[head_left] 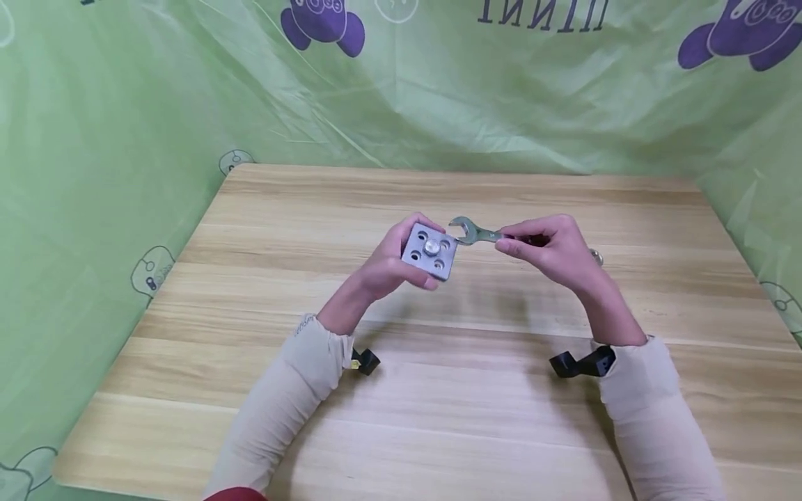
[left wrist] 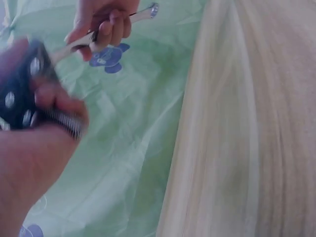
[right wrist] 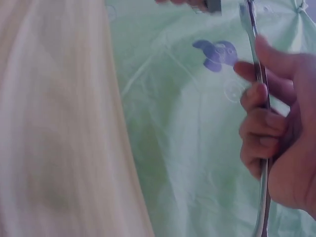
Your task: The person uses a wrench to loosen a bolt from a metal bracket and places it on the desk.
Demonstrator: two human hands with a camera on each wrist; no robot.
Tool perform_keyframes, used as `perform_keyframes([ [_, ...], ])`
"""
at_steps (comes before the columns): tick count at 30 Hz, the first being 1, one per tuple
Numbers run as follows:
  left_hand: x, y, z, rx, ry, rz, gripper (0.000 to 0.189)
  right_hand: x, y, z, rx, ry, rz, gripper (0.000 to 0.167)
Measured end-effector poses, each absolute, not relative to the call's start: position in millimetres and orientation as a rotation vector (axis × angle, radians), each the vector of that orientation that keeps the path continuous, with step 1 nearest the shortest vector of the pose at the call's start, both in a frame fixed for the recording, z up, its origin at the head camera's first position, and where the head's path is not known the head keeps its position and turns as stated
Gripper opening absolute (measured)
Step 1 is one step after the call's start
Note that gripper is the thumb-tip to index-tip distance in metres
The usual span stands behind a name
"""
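Note:
My left hand [head_left: 387, 263] grips a square grey metal block [head_left: 429, 261] by its edges, above the table. A round bolt head [head_left: 431, 246] stands at the middle of its face, with holes near the corners. In the left wrist view the block [left wrist: 19, 96] is blurred. My right hand [head_left: 557, 252] holds a combination wrench [head_left: 481, 234], its open end pointing left, right at the block's upper right corner. Curled fingers wrap the wrench shaft [right wrist: 263, 177] in the right wrist view. The wrench's other end [left wrist: 148, 12] sticks out past the hand.
Both hands are over a light wooden table [head_left: 301, 229]. A green printed curtain [head_left: 438, 104] hangs behind it and at its sides. Black camera mounts [head_left: 576, 363] sit at both wrists, by the beige sleeves [head_left: 651, 410].

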State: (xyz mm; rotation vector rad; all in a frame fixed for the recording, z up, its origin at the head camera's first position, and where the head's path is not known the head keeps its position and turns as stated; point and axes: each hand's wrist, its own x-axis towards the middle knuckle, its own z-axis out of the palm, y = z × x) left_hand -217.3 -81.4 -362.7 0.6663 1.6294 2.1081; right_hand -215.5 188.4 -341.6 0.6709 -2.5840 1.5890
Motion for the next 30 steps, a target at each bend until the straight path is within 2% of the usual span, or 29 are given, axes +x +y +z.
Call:
perform_keyframes([
  [7, -214, -71, -367, 0.507, 1.896, 2.343, 0.072, -208, 168, -350, 0.515, -2.645, 1.553, 0.018],
  [13, -212, -65, -371, 0.509, 2.083, 2.392, 0.073, -202, 152, -356, 0.465, -2.672, 1.437, 0.019],
  [22, -211, -61, -379, 0.457, 2.136, 2.342, 0.071, -196, 139, -361, 0.506, -2.664, 1.270, 0.019],
  [30, -212, -68, -372, 0.583, 1.879, 2.206, 0.071, -201, 156, -353, 0.624, -2.663, 1.299, 0.015],
])
